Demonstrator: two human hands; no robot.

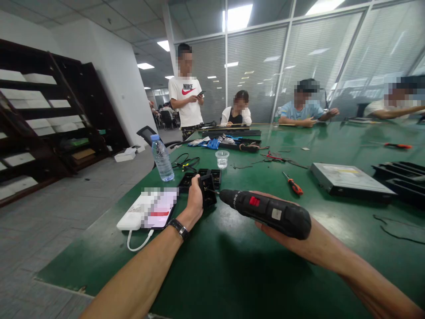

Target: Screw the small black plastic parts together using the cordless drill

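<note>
The left hand (pixel 195 199) holds a small black plastic part (pixel 207 190) up on its edge on the green table (pixel 232 266). Its grip is closed around the part, with the thumb on the near side. The right hand (pixel 282 232) is wrapped tight around a black electric screwdriver (pixel 265 212) with a red switch. The thin bit (pixel 213 191) of the screwdriver points at the side of the part and looks like it touches it.

The bit is very close to the left fingers. If the bit slips off the screw, it could poke the thumb or scratch the part. The part stands on a thin edge, so a hard push from the screwdriver could tip it or slide it away. If the tool is not held straight, the screw could get chewed up.

Just behind the part sit more black trays (pixel 199 177). A water bottle (pixel 162 158) stands near them, and a clear plastic cup (pixel 222 158) is a bit further back. A bump from an elbow could knock the bottle over. A white power bank (pixel 133 217) with a phone on it lies just left of the left wrist, and water there would be bad. A small orange screwdriver (pixel 292 184) lies further right, well apart.
</note>
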